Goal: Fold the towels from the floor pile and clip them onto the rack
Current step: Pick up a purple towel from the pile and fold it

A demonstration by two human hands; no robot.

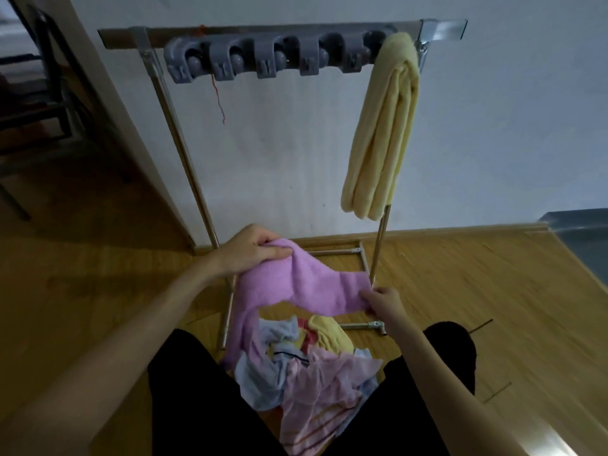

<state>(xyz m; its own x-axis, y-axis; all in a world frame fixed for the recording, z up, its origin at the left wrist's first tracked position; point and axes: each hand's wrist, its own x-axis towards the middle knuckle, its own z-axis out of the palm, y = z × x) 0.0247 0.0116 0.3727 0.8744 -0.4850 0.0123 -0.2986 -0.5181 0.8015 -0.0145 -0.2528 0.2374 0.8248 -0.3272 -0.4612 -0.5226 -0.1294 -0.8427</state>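
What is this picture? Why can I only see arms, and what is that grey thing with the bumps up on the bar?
The camera sits on a person's head, looking down, so you see only arms. The left hand and right hand each grip an end of a purple towel. Below it, a pile of towels lies on the wooden floor. The grey thing is a row of clips on a metal rack. A folded yellow towel hangs at the row's right end.

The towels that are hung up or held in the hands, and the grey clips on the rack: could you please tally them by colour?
Yellow towel, hanging on the rack: 1
Purple towel, held by left hand and right hand: 1
Grey clips visible: 5
Total: 7
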